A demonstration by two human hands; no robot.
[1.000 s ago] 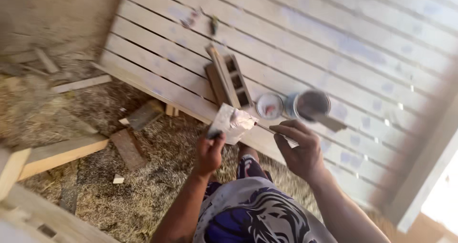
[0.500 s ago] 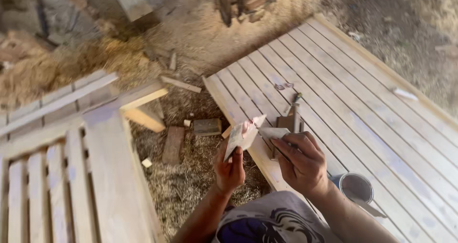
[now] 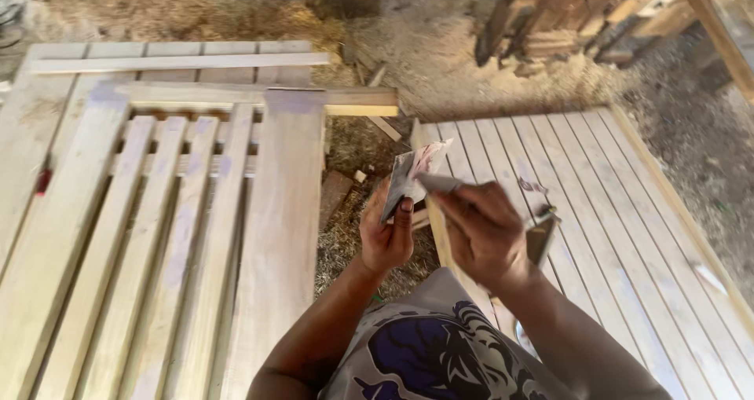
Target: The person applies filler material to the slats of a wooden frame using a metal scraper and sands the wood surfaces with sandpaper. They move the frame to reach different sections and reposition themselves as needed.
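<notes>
While clamped in the left hand (image 3: 386,239), smeared card (image 3: 408,178) upright, right hand's (image 3: 481,231) gripped blade (image 3: 440,183) against it.

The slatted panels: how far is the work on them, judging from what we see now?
Done: both slatted panels, left and right, look assembled, and pale purplish patches show on their boards. In hand: the left hand holds a small flat smeared piece; the right hand puts a thin blade against it. Left: much of the wood looks bare; how much needs covering cannot be told.

A small pale, smeared flat piece (image 3: 412,176), perhaps sandpaper, held upright, a putty knife (image 3: 444,183) touching it
</notes>
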